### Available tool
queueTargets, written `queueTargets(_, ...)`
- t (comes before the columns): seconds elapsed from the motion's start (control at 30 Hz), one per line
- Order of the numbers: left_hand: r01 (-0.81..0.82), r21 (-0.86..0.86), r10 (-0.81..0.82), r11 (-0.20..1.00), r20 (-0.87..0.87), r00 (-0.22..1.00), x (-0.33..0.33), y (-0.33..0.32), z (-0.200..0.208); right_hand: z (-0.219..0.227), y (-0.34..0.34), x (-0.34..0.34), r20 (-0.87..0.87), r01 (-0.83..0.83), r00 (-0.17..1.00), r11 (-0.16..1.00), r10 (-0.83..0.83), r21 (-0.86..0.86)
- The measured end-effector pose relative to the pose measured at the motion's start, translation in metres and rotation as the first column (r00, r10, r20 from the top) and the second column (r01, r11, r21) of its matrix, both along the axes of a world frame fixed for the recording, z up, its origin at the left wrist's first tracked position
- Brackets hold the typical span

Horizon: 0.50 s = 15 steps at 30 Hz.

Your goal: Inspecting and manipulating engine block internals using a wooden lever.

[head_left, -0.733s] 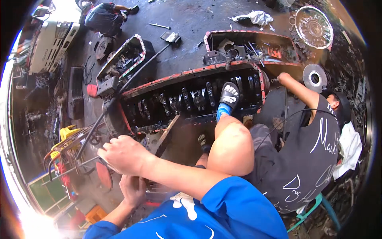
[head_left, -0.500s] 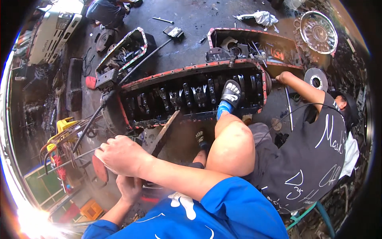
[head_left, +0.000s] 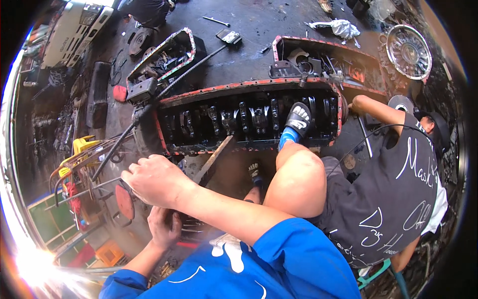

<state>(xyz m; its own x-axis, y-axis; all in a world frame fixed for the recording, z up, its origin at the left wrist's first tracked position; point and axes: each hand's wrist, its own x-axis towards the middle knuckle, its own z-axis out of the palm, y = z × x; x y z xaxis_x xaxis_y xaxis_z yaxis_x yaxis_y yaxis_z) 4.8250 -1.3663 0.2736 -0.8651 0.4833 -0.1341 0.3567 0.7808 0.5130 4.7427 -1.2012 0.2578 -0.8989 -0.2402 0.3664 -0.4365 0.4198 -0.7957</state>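
My right hand [head_left: 157,182] is closed in a fist at the end of my outstretched forearm. A thin metal rod [head_left: 102,185] runs up to its knuckles; whether the fist holds it is unclear. Just below, my left hand [head_left: 163,226] has its fingers curled round something dark, mostly hidden. A narrow wooden bar [head_left: 216,154] slants from the near edge of the open engine block [head_left: 209,92] toward my hands; my right forearm hides its lower part. The crankshaft [head_left: 229,121] shows inside the block. A foot in a black sandal [head_left: 298,119] presses on the block's right side.
At the right, a person in a dark shirt [head_left: 383,184] reaches to the block's right end. Beyond stand two red-edged trays [head_left: 174,42] [head_left: 298,40] of parts, and a round housing [head_left: 409,52]. A long black bar [head_left: 191,67] lies across the block's left end.
My view has shifted, so the block sits a little farther right. Both fists appear slightly higher and stay closed. The other person's second arm now shows at the lower right.
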Motion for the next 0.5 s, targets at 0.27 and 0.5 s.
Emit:
queueTargets(0.27, -0.026, -0.015, 0.026, 1.0, 0.017, 1.0, 0.01, 0.006, 0.005, 0.004, -0.001, 0.009, -0.011, 0.014, 1.0, 1.0, -0.014, 0.004)
queueTargets(0.5, 0.034, -0.037, -0.037, 0.999, -0.093, 0.995, 0.017, 0.028, 0.012, 0.01, 0.0, 0.009, -0.049, 0.039, 0.998, 0.999, -0.039, -0.005)
